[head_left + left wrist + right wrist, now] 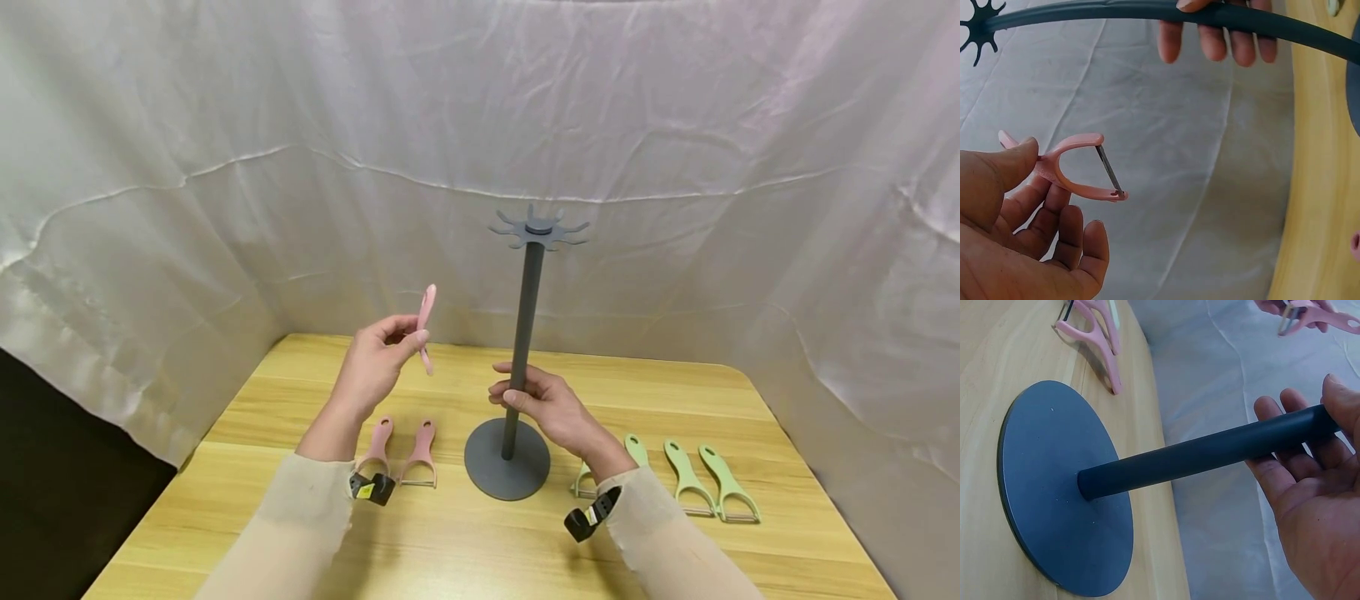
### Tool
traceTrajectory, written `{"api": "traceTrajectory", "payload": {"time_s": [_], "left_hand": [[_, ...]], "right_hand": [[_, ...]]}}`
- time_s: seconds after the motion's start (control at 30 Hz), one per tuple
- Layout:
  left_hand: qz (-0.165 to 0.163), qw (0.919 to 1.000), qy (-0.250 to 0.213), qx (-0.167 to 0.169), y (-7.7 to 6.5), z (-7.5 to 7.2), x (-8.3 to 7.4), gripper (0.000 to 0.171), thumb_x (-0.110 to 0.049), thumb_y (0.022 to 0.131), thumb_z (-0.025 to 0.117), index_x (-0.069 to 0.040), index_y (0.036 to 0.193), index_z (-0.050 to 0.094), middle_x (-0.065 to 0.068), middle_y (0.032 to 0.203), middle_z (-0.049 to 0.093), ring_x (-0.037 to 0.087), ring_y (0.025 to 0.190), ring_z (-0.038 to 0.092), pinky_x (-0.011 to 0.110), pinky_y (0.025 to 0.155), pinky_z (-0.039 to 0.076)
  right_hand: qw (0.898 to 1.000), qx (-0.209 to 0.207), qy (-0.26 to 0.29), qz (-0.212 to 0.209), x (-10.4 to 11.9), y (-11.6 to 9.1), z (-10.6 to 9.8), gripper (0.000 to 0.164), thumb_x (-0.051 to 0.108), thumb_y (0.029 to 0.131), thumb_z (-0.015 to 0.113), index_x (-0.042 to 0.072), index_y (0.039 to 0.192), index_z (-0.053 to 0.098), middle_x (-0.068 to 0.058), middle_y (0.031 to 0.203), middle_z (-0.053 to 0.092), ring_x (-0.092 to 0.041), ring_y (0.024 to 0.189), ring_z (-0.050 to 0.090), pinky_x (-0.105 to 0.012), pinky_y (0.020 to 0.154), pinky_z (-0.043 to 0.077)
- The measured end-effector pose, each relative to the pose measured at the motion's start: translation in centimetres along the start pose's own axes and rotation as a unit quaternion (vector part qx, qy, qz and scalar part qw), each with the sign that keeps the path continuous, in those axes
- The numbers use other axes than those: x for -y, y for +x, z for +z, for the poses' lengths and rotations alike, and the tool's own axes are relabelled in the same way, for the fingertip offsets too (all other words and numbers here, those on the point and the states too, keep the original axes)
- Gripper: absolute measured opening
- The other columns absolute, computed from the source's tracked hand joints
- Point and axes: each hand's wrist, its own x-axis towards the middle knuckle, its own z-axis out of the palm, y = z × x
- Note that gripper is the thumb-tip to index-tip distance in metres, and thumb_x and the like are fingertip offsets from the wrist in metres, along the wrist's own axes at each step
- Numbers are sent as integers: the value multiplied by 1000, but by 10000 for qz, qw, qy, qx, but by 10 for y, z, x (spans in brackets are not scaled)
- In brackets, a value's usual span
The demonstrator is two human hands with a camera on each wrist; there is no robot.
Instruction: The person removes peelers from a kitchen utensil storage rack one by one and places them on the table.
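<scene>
My left hand (pixel 367 367) pinches a pink Y-shaped peeler (pixel 427 307) between thumb and fingers, held in the air left of the stand. In the left wrist view the peeler's blade end (pixel 1109 170) points away from the palm. A dark grey stand (pixel 528 300) rises upright from a round base (pixel 507 479), with a ring of curved hooks (pixel 539 227) at its top; nothing hangs on them. My right hand (pixel 551 408) holds the pole low down, its thumb on the near side and fingers behind, as the right wrist view shows around the pole (pixel 1210 447).
Two more pink peelers, one left (pixel 382 433) and one right (pixel 424 442), lie on the wooden table (pixel 465 550) left of the base. Three green peelers (pixel 684 468) lie to the right, one partly behind my right wrist. Pale curtains (pixel 375 233) surround the table.
</scene>
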Motion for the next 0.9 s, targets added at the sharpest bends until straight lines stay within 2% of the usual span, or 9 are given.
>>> {"api": "traceTrajectory", "payload": {"time_s": [0.27, 0.43, 0.57, 0.73, 0.9], "left_hand": [[-282, 9992, 269, -93, -8, -5, 18, 40, -34, 104, 70, -13, 137, 70, 8, 126, 69, 26, 113, 58, 39, 92, 44], [-256, 9986, 450, -100, -14, -10, 33, 40, -33, 104, 69, -10, 137, 69, 9, 125, 69, 26, 111, 59, 39, 91, 45], [-313, 9968, 732, -87, -19, -19, 47, 42, -36, 104, 69, -10, 137, 69, 9, 121, 72, 24, 108, 63, 37, 91, 48], [-538, 9923, 1115, -68, -26, -33, 63, 41, -37, 104, 68, -8, 134, 70, 10, 116, 74, 24, 102, 66, 34, 84, 52], [-815, 9830, 1645, 35, -34, -50, 77, 42, -38, 105, 67, -4, 130, 70, 15, 119, 74, 26, 102, 66, 35, 80, 53]], "right_hand": [[10000, 22, -26, -65, -2, 0, -1, 45, 17, 108, 63, 13, 152, 55, -19, 129, 71, -35, 122, 71, -45, 108, 54], [9999, 18, -11, -98, -1, 1, -1, 46, 17, 107, 63, 13, 152, 55, -20, 129, 71, -36, 123, 71, -45, 108, 54], [10000, 8, 18, -85, 0, 0, 1, 47, 17, 107, 63, 12, 153, 54, -20, 130, 70, -36, 123, 70, -45, 109, 54], [10000, -2, -16, -51, 1, 0, 2, 48, 18, 107, 63, 13, 154, 53, -19, 132, 70, -35, 123, 70, -45, 109, 53], [10000, -31, -35, -45, 0, 0, 3, 48, 18, 107, 63, 13, 154, 54, -19, 132, 70, -34, 123, 70, -46, 110, 53]]}}
